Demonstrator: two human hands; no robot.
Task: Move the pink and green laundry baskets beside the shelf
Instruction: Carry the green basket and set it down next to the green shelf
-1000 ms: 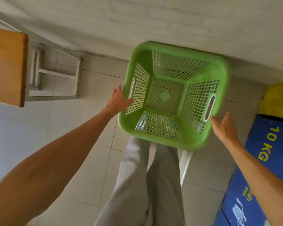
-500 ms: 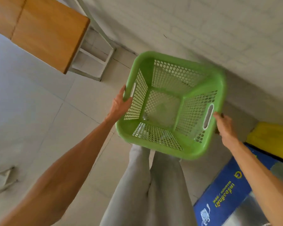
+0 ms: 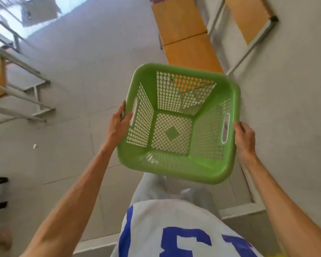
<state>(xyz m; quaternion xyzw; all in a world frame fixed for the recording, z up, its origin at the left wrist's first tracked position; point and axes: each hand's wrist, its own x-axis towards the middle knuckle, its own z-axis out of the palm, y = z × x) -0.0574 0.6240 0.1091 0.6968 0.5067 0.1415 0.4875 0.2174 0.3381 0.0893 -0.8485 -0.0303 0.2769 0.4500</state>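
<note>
A green plastic laundry basket with mesh walls and an empty inside is held up in front of my body, above the tiled floor. My left hand grips its left rim beside the slot handle. My right hand grips the right rim beside the other slot handle. The basket sits roughly level, its open top facing me. No pink basket is in view.
A wooden bench or tabletop on a grey metal frame runs ahead along the wall on the right. Another metal-framed table stands at the left. Grey tiled floor lies between them.
The view has swung left, away from the blue machine and yellow item. The basket stays in both hands and now faces the wooden bench along the wall.
</note>
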